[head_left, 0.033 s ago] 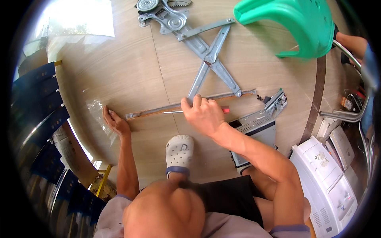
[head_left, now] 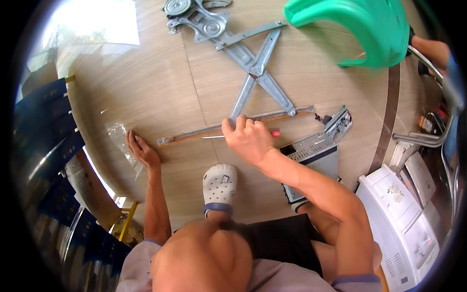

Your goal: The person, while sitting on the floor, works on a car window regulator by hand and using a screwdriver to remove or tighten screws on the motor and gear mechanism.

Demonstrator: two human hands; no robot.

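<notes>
My right hand [head_left: 250, 141] is closed around the lower end of one arm of a grey metal window regulator [head_left: 242, 97], where that arm meets a long, narrow metal rail [head_left: 189, 135]. The regulator lies flat on the floor, its crossed arms spreading toward me. Its other arm's end rests at the rail's right part. Partly hidden under my right hand is a screwdriver [head_left: 275, 132] with a red handle and thin shaft. My left hand [head_left: 143, 151] rests on the floor beyond the rail's left end, fingers stretched out, beside a clear plastic bag [head_left: 120, 138].
A silver metal unit [head_left: 316, 163] and a smaller metal bracket [head_left: 339, 124] lie at the right. A green plastic stool [head_left: 360, 29] stands far right, near another person's arm or leg [head_left: 430, 52]. White plastic drawers [head_left: 396, 224] and blue racks [head_left: 46, 160] flank me.
The rail's left end has shifted slightly to the right, away from my left hand. Both hands stay almost where they were, and the whole view has moved a little.
</notes>
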